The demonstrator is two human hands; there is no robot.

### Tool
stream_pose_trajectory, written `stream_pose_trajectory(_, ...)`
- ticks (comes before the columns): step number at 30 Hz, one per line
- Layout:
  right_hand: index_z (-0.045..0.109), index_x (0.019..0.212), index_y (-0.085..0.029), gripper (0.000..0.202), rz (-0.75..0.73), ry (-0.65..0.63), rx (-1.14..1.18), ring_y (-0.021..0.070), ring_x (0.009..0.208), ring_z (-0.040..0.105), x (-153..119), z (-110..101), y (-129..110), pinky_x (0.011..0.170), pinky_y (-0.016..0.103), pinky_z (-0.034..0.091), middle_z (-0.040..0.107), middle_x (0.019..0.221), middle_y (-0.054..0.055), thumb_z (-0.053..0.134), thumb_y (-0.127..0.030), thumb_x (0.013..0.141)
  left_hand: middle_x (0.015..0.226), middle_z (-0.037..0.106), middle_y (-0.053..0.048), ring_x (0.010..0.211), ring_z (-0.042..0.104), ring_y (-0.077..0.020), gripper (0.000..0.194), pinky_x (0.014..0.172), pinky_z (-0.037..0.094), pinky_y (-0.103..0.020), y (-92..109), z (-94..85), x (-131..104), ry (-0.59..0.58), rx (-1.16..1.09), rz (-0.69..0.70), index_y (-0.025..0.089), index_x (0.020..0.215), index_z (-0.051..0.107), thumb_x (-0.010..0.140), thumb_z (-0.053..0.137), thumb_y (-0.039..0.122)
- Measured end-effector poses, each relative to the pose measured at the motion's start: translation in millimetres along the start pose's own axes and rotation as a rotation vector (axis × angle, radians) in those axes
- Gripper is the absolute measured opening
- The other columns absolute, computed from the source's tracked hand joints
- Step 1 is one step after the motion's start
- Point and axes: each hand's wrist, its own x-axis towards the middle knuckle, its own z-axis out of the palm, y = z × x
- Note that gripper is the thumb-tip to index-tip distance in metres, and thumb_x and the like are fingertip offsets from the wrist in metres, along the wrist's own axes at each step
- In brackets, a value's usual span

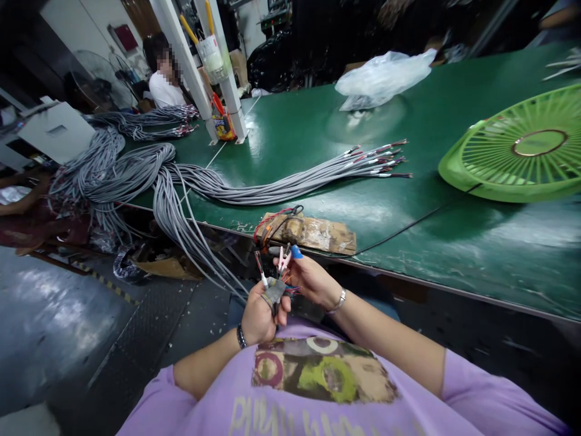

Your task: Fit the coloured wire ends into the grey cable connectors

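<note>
In front of my chest, my left hand (264, 312) is closed around the end of a grey cable (236, 289), and thin coloured wires (294, 290) stick out past its fingers. Grey covering wraps some of its fingertips. A white-sleeved wire end (263, 277) stands up beside the thumb. My right hand (313, 280) is close by, its fingers pinched on a small pale pink clip (284, 260) at the wires. Blue covering shows on one of its fingertips. Just beyond both hands, a worn wooden block (318, 233) with red and black leads lies at the table edge.
A long bundle of grey cables (272, 192) runs over the green table (290, 115), with more coiled at left. A green fan (521, 145) stands at right, its black cord crossing the table. A plastic bag (385, 79) and white post (229, 91) stand behind. Another person (163, 85) sits far left.
</note>
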Motion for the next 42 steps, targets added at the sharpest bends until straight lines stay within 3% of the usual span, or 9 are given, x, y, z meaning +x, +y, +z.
stream_pose_trajectory(4, 0.066, 0.084, -0.017, 0.031, 0.068, -0.010, 0.060, 0.0108, 0.057, 0.056, 3.4, 1.0, 0.2, 0.055, 0.024, 0.045, 0.066, 0.069, 0.001, 0.067, -0.047, 0.077, 0.046, 0.058, 0.003, 0.025, 0.041, -0.0058, 0.033, 0.026, 0.022, -0.015, -0.5, 0.2, 0.9, 0.001, -0.013, 0.007, 0.016, 0.072, 0.053, 0.065, 0.071, 0.042)
stream_pose_trajectory(11, 0.065, 0.079, -0.017, 0.027, 0.040, 0.113, 0.119, 0.0098, 0.055, 0.057, 10.0, -0.6, 6.4, 0.056, 0.023, 0.046, 0.069, 0.072, 0.002, 0.070, -0.043, 0.075, 0.047, 0.059, 0.002, 0.026, 0.042, -0.0058, 0.033, 0.028, 0.021, -0.015, -5.3, -1.7, 4.4, 0.016, 0.007, 0.011, 0.017, 0.071, 0.051, 0.066, 0.070, 0.043)
stream_pose_trajectory(20, 0.067, 0.083, -0.017, 0.038, 0.096, -0.007, 0.081, 0.0106, 0.060, 0.057, -0.3, 1.5, 0.7, 0.056, 0.023, 0.048, 0.068, 0.079, 0.004, 0.059, -0.054, 0.079, 0.046, 0.059, 0.002, 0.025, 0.040, -0.0057, 0.035, 0.026, 0.022, -0.015, -6.4, -5.2, -3.3, 0.037, 0.006, 0.037, 0.017, 0.072, 0.052, 0.065, 0.072, 0.045)
stream_pose_trajectory(26, 0.068, 0.087, -0.016, 0.026, -0.013, 0.013, 0.041, 0.0098, 0.061, 0.056, -5.1, -0.2, 0.5, 0.054, 0.021, 0.048, 0.065, 0.076, 0.003, 0.066, -0.040, 0.079, 0.047, 0.060, 0.002, 0.026, 0.041, -0.0056, 0.036, 0.026, 0.024, -0.014, -7.0, -5.0, -4.9, 0.074, -0.020, 0.099, 0.017, 0.072, 0.055, 0.063, 0.075, 0.045)
stream_pose_trajectory(37, 0.067, 0.080, -0.017, 0.029, 0.002, 0.086, 0.038, 0.0099, 0.060, 0.056, 2.5, -0.8, 2.0, 0.059, 0.022, 0.047, 0.064, 0.069, 0.000, 0.071, -0.045, 0.073, 0.049, 0.060, 0.002, 0.027, 0.042, -0.0050, 0.036, 0.028, 0.025, -0.015, -7.1, 0.4, 1.3, 0.061, 0.005, 0.154, 0.016, 0.071, 0.054, 0.065, 0.073, 0.046)
stream_pose_trajectory(42, 0.067, 0.077, -0.017, 0.030, -0.045, 0.105, 0.036, 0.0109, 0.059, 0.055, 4.1, 1.4, 4.5, 0.057, 0.023, 0.045, 0.065, 0.069, 0.001, 0.071, -0.046, 0.072, 0.049, 0.060, 0.003, 0.027, 0.042, -0.0050, 0.037, 0.029, 0.025, -0.015, -8.3, 0.4, 4.6, 0.057, 0.050, 0.113, 0.016, 0.070, 0.052, 0.065, 0.073, 0.047)
